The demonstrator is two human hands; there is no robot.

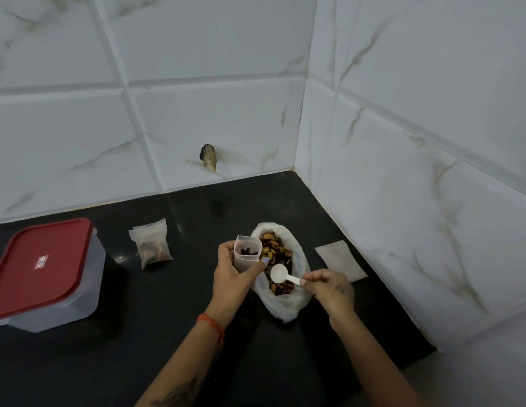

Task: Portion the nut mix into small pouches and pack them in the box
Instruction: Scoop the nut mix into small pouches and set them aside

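Observation:
My left hand (231,279) grips a small clear pouch (247,254), held upright with its mouth open and a few dark pieces inside. Right beside it lies the big white bag of nut mix (281,304), open on the black counter. My right hand (329,290) pinches the handle of a white plastic spoon (281,274), whose empty bowl hovers over the nut mix. Filled pouches (153,246) stand to the left on the counter. A clear box with a red lid (41,274) stands shut at the far left.
A flat empty pouch (341,259) lies on the black counter (168,333) to the right of the nut bag, near the side wall. White tiled walls meet in a corner behind. A small dark stub (208,161) sticks out of the back wall.

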